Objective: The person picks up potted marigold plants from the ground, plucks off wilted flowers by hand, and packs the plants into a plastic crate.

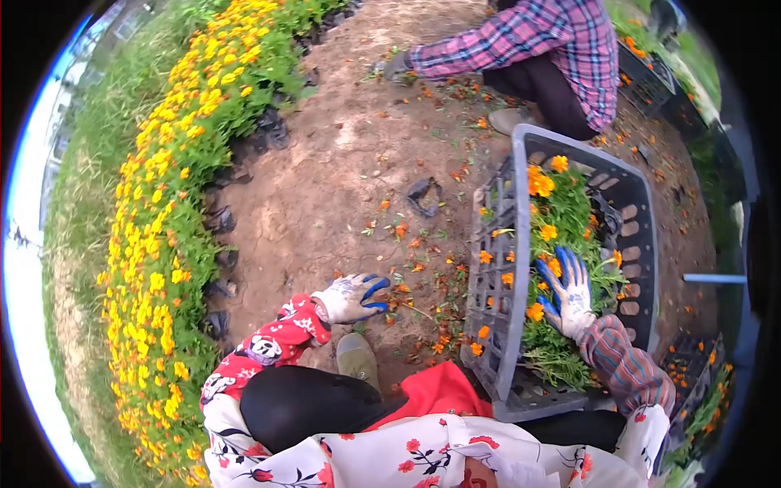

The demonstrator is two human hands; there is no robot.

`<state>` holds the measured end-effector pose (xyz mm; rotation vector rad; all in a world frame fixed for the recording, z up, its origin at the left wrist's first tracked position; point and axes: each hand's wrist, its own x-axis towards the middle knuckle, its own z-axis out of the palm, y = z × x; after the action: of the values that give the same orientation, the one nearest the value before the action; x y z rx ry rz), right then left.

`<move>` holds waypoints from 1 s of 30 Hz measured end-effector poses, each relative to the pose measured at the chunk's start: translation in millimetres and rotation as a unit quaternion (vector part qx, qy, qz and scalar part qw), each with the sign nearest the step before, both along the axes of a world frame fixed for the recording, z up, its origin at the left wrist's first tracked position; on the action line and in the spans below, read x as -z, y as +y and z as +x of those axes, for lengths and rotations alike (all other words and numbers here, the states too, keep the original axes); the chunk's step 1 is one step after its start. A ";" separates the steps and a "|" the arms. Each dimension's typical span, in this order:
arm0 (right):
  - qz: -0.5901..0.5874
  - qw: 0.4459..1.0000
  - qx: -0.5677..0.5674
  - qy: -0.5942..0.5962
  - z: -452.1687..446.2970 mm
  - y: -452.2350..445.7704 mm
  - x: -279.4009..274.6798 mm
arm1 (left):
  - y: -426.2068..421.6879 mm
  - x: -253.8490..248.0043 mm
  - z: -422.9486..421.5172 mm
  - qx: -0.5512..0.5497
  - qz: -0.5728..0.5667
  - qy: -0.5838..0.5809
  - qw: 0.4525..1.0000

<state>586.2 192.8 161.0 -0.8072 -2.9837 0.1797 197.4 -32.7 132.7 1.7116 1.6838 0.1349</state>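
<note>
My left hand (pixel 354 298), in a white glove with blue fingertips, hovers over the bare soil near my shoe (pixel 358 362). Its fingers stretch to the right and hold nothing I can see. Inside the grey plastic crate (pixel 517 244) at my right, my right hand (pixel 571 299) lies on marigold plants (pixel 569 210), wearing a matching glove. The fingers are spread over green leaves and orange blooms, not closed round any stem. The crate stands on the ground beside my knee, its slatted side facing the path.
A crouching person in a plaid shirt (pixel 533 45) reaches a gloved hand (pixel 397 67) to the soil ahead. Potted yellow marigolds (pixel 154 276) line the left. A black plastic scrap (pixel 425 198) and orange petals litter the path. Another crate (pixel 647 81) stands behind the person.
</note>
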 end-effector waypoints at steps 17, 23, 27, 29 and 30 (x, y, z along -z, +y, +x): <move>0.024 1.000 0.019 -0.002 7.5 7.2 25.2 | -234.0 112.4 -229.9 -0.780 0.122 0.188 0.584; -0.054 0.991 0.119 0.028 17.2 8.6 33.8 | -209.2 107.9 -223.4 -0.845 0.094 0.149 0.505; -0.083 0.983 0.159 0.024 29.0 16.4 38.0 | -240.6 154.5 -209.7 -0.851 0.307 0.206 0.374; -0.093 0.981 0.170 0.024 32.5 17.2 38.2 | -247.2 129.0 -212.6 -0.866 0.299 0.239 0.321; -0.101 0.978 0.180 0.026 36.6 16.4 38.4 | -256.1 110.5 -223.3 -0.868 0.217 0.263 0.361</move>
<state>622.7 209.2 122.6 -1.3229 -2.7387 0.4816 -25.9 -288.8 22.2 -0.8733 3.3211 1.1092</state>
